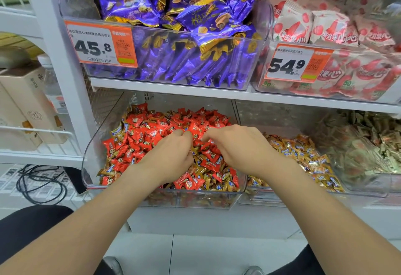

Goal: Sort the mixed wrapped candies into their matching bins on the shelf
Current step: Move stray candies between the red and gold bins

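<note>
Over candy bin (89, 155), L hand (171, 162) & R hand (235, 148) palm-down, fingers (217, 133) curled into candies (141, 136), grip unclear.

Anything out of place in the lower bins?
Yes. The lower left bin is mostly red candies, but gold-wrapped candies are mixed through it, thickest along its front and left edge. They look like the ones filling the neighbouring bin on its right.
</note>
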Demonstrator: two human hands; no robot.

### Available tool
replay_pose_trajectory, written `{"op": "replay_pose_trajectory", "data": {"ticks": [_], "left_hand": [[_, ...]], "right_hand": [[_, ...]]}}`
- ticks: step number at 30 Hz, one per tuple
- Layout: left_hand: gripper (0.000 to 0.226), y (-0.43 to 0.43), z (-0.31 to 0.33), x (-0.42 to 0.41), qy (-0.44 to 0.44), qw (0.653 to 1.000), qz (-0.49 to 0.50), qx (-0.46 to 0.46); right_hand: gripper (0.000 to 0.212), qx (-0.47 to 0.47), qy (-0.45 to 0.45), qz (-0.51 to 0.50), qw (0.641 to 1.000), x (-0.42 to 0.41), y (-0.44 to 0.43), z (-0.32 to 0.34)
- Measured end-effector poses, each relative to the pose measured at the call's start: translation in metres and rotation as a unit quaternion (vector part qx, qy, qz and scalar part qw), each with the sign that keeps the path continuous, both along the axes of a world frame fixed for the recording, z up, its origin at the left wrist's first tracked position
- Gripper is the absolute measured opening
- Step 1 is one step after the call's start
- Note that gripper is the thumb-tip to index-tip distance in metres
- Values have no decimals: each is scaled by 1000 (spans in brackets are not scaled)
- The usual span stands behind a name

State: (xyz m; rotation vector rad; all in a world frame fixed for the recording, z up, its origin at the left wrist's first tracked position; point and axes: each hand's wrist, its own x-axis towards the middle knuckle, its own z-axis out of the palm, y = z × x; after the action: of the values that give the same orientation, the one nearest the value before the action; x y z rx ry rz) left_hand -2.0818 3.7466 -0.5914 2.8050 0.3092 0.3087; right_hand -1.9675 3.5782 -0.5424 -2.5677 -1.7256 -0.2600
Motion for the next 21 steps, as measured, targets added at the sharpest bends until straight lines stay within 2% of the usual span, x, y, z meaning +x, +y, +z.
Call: {"op": "replay_pose_trajectory", "data": {"ticks": [3, 8, 13, 15, 19, 21], "left_hand": [[7, 0, 5, -5, -23, 999, -1, -43], [14, -1, 14, -11, -47, 996, -1, -79], [19, -4, 17, -11, -73, 991, -11, -110], [21, -3, 16, -10, -86, 989, -13, -116], [11, 0, 17, -10, -87, 990, 5, -112], [19, -1, 19, -10, -90, 990, 20, -110]], "right_hand": [[38, -56, 1, 34, 998, -1, 7, -7], [22, -127, -71, -23, 989, -4, 15, -21], [42, -180, -54, -37, 981, -1, 22, -21], [50, -191, -55, -34, 979, 0, 24, -21], [47, -161, -67, -30, 984, 0, 28, -23], [43, -150, -73, -17, 986, 2, 28, -24]]}}
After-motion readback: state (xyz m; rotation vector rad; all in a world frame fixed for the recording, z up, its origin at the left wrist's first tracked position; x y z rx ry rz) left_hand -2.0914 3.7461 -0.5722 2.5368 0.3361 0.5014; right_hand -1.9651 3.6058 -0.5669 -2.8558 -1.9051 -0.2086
